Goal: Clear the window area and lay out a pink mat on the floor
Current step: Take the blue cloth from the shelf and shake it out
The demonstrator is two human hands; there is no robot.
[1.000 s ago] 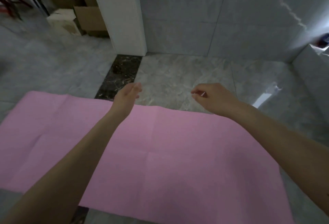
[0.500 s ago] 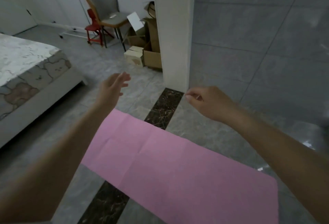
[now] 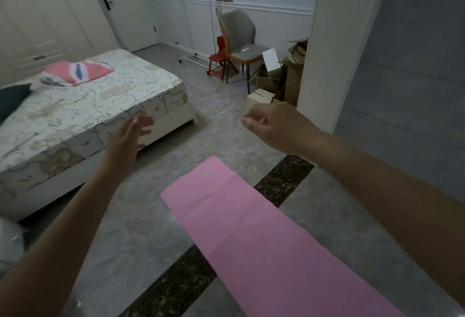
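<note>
1. Neither hand is gripping anything: the left hand (image 3: 130, 138) is hanging in the air with fingers spread and straight, and the right hand (image 3: 274, 125) is hovering with fingers loosely curled, thumb and forefinger nearly meeting on nothing that can be made out.
2. Below and between the 2 hands, the pink mat (image 3: 251, 236) is lying flat on the grey floor (image 3: 130, 236), well apart from both palms, with fold creases showing across it.
3. Under the mat, its near-left portion is crossing a dark marble strip (image 3: 284, 180); the creases are probably leaving slight ridges, and a foot catching 1 could drag the mat askew.
4. The tiles are looking glossy, so the thin mat is likely sliding easily if stepped on at an angle.
5. Beyond the left hand, the bed (image 3: 83, 112) is standing close; a swinging arm could be striking its corner.
6. Beyond the right hand, cardboard boxes (image 3: 274, 85) and a grey chair (image 3: 239, 39) are crowding the white pillar (image 3: 334, 47); whether the window area is cleared cannot be told from here.
</note>
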